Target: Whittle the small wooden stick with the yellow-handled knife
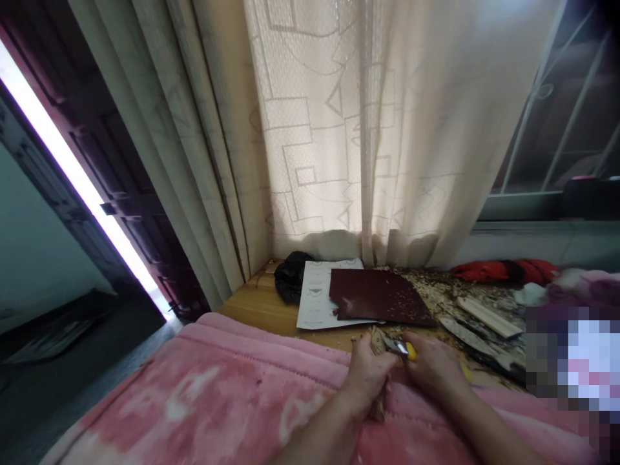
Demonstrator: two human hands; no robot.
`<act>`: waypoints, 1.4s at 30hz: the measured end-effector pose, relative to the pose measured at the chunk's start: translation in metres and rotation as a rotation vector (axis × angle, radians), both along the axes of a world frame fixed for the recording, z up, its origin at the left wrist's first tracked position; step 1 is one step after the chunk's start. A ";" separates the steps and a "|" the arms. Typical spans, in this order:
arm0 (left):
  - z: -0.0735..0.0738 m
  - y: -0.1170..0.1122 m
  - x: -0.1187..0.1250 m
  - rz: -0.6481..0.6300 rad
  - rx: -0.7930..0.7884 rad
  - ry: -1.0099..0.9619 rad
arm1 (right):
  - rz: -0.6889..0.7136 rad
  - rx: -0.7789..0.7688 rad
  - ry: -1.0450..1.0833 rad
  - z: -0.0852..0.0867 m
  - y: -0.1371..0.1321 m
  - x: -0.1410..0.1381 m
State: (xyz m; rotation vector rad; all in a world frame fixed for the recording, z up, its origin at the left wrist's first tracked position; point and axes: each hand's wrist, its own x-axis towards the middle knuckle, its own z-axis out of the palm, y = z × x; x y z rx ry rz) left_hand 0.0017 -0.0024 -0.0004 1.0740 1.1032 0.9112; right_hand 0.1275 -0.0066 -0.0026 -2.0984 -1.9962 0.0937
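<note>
At six o'clock, left hand (367,373) clenched on a wood piece (378,408), right hand (432,365) gripping a yellow-handled knife (401,349) against it.

No text, label, brand or number can be read. Rows of small printed marks and diagrams are carried by the white paper sheet (312,303) (too small to be made out), and no lettering is found on the yellow tool handle (411,351). Only outlined geometric shapes are shown on the lace curtain (310,129).
</note>
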 end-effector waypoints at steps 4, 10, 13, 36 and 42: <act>0.000 -0.001 0.001 -0.030 0.048 0.034 | 0.011 0.017 -0.005 -0.001 -0.001 -0.001; -0.001 -0.001 0.001 -0.058 0.038 0.041 | 0.015 0.014 -0.001 -0.002 0.000 -0.001; 0.000 0.000 0.001 -0.077 0.045 0.029 | 0.022 0.019 0.004 -0.002 0.000 -0.001; -0.014 0.005 0.003 -0.052 0.173 0.075 | -0.073 -0.078 0.014 0.002 -0.002 -0.006; -0.013 0.005 0.007 0.047 0.229 0.100 | -0.089 -0.048 0.014 0.002 -0.003 -0.006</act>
